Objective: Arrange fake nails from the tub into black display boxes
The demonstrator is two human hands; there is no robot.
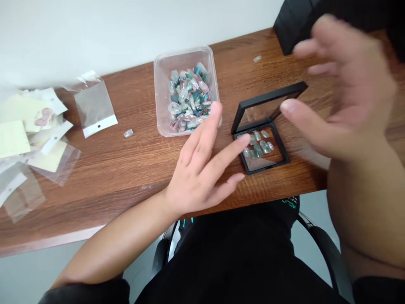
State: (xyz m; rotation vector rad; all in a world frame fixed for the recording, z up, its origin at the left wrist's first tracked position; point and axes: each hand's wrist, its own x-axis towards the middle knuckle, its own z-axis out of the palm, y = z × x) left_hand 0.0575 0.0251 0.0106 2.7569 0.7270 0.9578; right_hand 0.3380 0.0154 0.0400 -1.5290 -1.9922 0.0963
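Note:
A black hinged case (284, 157) stands propped open on the wooden desk, its clear lid (300, 88) tilted up. Two rows of pale green and clear false nails (257, 148) lie on its see-through base. My left hand (202, 169) has its fingers spread; one fingertip is over the case's left edge, beside the nails, and whether it touches cannot be told. Blurred by motion, my right hand (351, 93) is raised to the right of the case, thumb and fingers apart, holding nothing visible. Behind my left hand, a clear plastic tub (161, 67) holds many loose false nails (190, 95).
Single clear nails lie on the desk, one nail (128, 133) left of the tub and another nail (257, 58) at the back. A plastic sleeve (95, 105) and a pile of bags and cards (47, 135) lie leftward. A black object (294, 25) stands back right.

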